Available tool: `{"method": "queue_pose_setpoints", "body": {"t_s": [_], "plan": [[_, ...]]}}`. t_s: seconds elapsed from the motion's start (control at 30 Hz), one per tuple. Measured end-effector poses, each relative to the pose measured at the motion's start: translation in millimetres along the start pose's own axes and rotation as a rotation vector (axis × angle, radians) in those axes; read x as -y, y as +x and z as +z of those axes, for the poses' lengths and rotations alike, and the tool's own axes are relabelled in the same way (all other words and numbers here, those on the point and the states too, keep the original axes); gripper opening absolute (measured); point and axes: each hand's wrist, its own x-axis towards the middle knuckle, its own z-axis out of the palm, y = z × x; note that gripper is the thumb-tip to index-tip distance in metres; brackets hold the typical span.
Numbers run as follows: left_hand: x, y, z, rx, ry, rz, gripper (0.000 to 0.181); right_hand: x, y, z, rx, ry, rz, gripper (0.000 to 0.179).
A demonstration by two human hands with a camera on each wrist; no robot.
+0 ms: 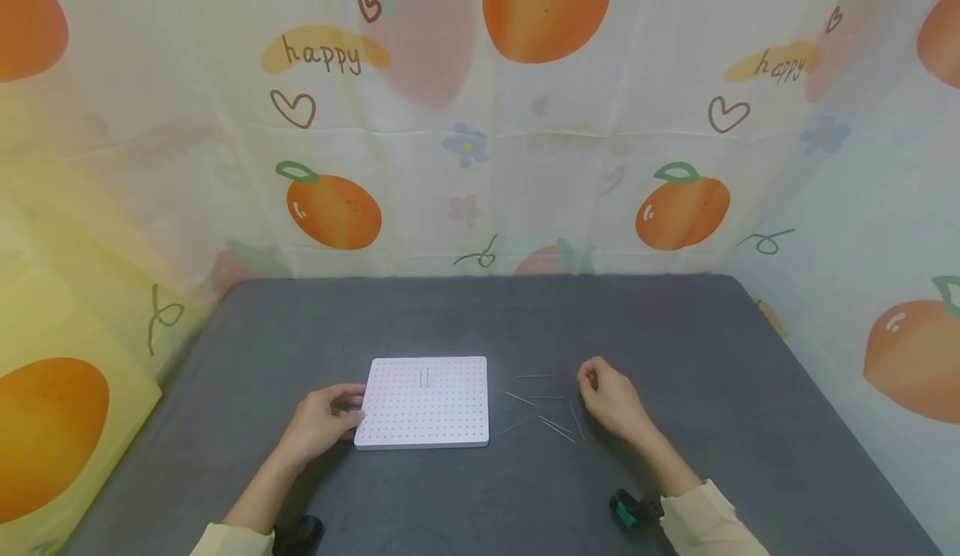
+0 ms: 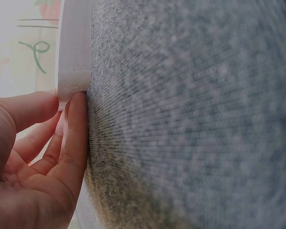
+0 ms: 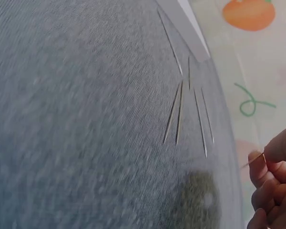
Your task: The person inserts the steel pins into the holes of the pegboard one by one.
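Note:
A white pegboard (image 1: 420, 423) with rows of small holes lies on the grey table. Two thin metal pins (image 1: 424, 378) stand upright near its far edge. My left hand (image 1: 321, 424) grips the board's left edge; in the left wrist view the thumb is on one face and the fingers press at the side of the board (image 2: 75, 57). To the right, above the table, my right hand (image 1: 611, 398) pinches a thin metal pin (image 3: 255, 159) between thumb and forefinger. Most of that pin is hidden by the fingers.
Several loose thin metal pins (image 3: 180, 114) lie scattered on the table (image 1: 540, 506) between the board and my right hand. A printed curtain (image 1: 555, 189) hangs behind the table and along both sides. Dark wrist devices (image 1: 633, 510) sit under both forearms.

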Motion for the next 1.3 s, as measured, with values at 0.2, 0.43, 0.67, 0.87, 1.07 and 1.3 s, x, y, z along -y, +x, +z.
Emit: {"method": "queue_pose_setpoints", "body": {"t_s": [0.2,0.43,0.67,0.87,1.07,1.3], "plan": [[0.2,0.8,-0.3,0.007,-0.012,0.012,0.042,10.2,3.7,3.9,-0.033,0.033,-0.017,0.007],[-0.5,0.5,0.0,-0.002,0.009,0.006,0.042,17.7,4.7,9.9,-0.044,0.118,-0.007,0.010],[-0.5,-1.5,0.0,0.001,0.022,0.005,0.043,27.7,5.1,15.7,-0.051,0.170,-0.028,0.013],[0.2,-1.4,-0.7,0.005,0.020,0.003,0.043,37.9,6.0,21.4,-0.039,0.208,-0.060,0.011],[1.8,-0.6,-0.8,0.009,0.018,0.008,0.044,48.9,5.7,27.8,-0.051,0.243,-0.113,0.013],[1.5,0.3,0.1,0.012,0.012,0.008,0.043,64.6,6.0,35.0,-0.071,0.282,-0.152,0.013]]}}
